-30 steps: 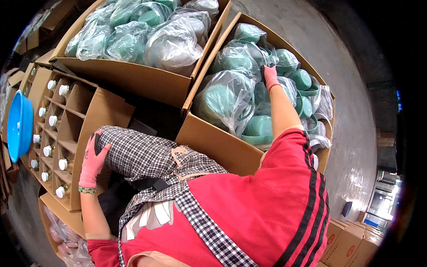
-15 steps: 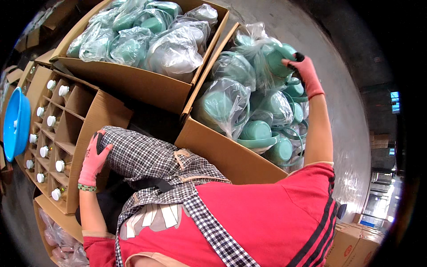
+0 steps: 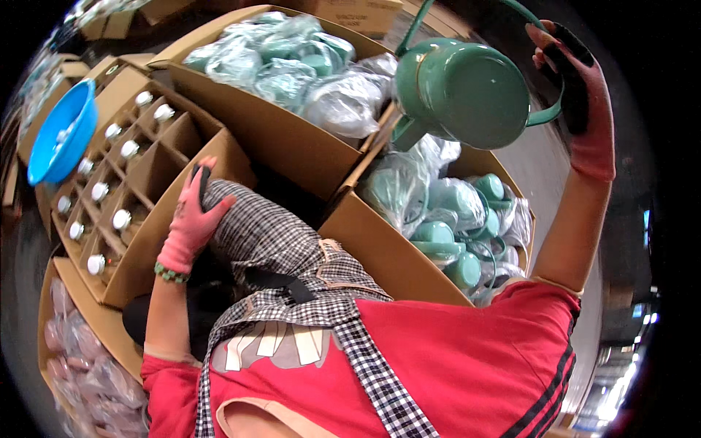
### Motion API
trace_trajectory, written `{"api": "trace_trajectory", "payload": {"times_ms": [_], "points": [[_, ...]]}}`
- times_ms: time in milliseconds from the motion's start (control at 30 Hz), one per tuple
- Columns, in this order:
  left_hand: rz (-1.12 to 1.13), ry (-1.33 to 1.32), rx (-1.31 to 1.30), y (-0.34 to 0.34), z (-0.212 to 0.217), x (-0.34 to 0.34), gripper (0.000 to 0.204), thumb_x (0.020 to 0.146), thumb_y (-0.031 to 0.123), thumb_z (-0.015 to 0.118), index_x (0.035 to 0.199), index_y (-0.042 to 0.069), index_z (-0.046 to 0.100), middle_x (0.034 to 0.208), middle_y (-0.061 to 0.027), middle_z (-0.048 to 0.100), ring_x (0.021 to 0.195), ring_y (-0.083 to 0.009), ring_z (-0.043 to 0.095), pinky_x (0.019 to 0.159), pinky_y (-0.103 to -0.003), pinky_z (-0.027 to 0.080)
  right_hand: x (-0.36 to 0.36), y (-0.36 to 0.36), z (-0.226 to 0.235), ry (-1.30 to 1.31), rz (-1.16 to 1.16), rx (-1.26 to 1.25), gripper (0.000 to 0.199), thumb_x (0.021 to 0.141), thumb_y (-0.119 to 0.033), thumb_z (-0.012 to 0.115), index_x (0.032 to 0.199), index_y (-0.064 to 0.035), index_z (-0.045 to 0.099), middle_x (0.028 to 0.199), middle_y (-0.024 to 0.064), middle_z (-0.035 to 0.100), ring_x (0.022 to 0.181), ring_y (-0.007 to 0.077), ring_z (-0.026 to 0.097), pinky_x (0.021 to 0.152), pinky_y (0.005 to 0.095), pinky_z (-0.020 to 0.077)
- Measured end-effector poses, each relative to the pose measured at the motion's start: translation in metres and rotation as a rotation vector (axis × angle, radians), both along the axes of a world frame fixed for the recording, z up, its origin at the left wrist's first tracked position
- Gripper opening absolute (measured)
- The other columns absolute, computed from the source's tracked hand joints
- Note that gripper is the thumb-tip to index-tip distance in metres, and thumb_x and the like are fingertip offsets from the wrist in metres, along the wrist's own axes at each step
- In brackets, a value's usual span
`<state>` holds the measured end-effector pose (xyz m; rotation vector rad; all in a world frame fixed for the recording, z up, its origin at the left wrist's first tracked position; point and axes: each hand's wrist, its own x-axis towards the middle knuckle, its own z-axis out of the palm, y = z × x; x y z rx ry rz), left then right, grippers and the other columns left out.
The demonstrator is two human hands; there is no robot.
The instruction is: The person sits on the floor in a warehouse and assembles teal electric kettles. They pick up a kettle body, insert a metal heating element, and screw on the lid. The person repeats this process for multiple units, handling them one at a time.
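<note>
Right hand, gloved in pink and black, is clamping on the thin hoop handle of a glossy green kettle; exactly how the fingers are wrapping is hard to tell. Kettle is hanging tilted, round base facing the camera, short spout pointing down. It's hovering above the far left corner of the right carton, near the right edge of the upper carton. Top of the hoop is running out of view.

Left hand, same glove type, is resting on the checked cloth over the leg, thumb standing apart from the fingers, holding nothing. A green bracelet is circling that wrist.

Right carton is holding more green vessels, some sitting in clear bags, handles sticking up toward its right edge. Upper carton is carrying bagged green pieces, with whitish bags bunching at its right end. Divided carton, just beside the left hand, is holding white-capped bottles in its cells. A blue basin is leaning at its far left edge. Lower-left carton is holding pinkish items in clear bags.
</note>
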<state>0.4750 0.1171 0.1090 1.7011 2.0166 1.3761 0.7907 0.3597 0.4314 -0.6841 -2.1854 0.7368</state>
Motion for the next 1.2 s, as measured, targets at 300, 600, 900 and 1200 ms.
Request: {"api": "trace_trajectory", "payload": {"times_ms": [300, 600, 900, 1200], "points": [[0.456, 0.150, 0.643, -0.014, 0.017, 0.011, 0.065, 0.053, 0.020, 0.076, 0.106, 0.001, 0.043, 0.122, -0.0216, 0.033, 0.111, -0.0376, 0.038, 0.089, -0.041, 0.037, -0.132, -0.106, -0.026, 0.113, 0.500, -0.279, 0.040, 0.086, -0.020, 0.045, 0.116, 0.0058, 0.042, 0.072, -0.0010, 0.047, 0.074, 0.0117, 0.046, 0.079, 0.0241, 0.0389], [0.469, -0.121, 0.341, -0.150, 0.039, 0.036, 0.025, 0.055, 0.007, 0.073, 0.069, -0.003, 0.054, 0.118, -0.0218, 0.044, 0.108, -0.0311, 0.046, 0.087, -0.033, 0.038, -0.188, -0.098, -0.091, -0.028, 0.908, 0.933, 0.046, 0.081, -0.021, 0.047, 0.118, 0.0048, 0.039, 0.122, 0.0221, 0.038, 0.117, 0.0331, 0.035, 0.098, 0.0353, 0.0235], [0.456, -0.118, 0.129, -0.158, 0.026, 0.070, 0.022, 0.058, 0.007, 0.070, 0.070, -0.004, 0.055, 0.119, -0.0255, 0.041, 0.106, -0.0335, 0.047, 0.087, -0.033, 0.037, -0.154, -0.112, -0.106, -0.675, 0.547, -0.445, 0.056, 0.076, -0.034, 0.053, 0.119, -0.0011, 0.038, 0.092, 0.0109, 0.053, 0.065, 0.0131, 0.053, 0.062, 0.0252, 0.0435], [0.405, -0.058, 0.150, -0.149, 0.019, 0.057, 0.025, 0.055, 0.007, 0.069, 0.074, -0.002, 0.055, 0.119, -0.0290, 0.038, 0.106, -0.0399, 0.043, 0.085, -0.036, 0.039, -0.149, -0.113, -0.084, -0.749, 0.475, -0.368, 0.097, 0.059, -0.067, 0.057, 0.124, 0.0010, 0.033, 0.087, 0.0134, 0.058, 0.067, 0.0153, 0.059, 0.059, 0.0209, 0.0472]]}}
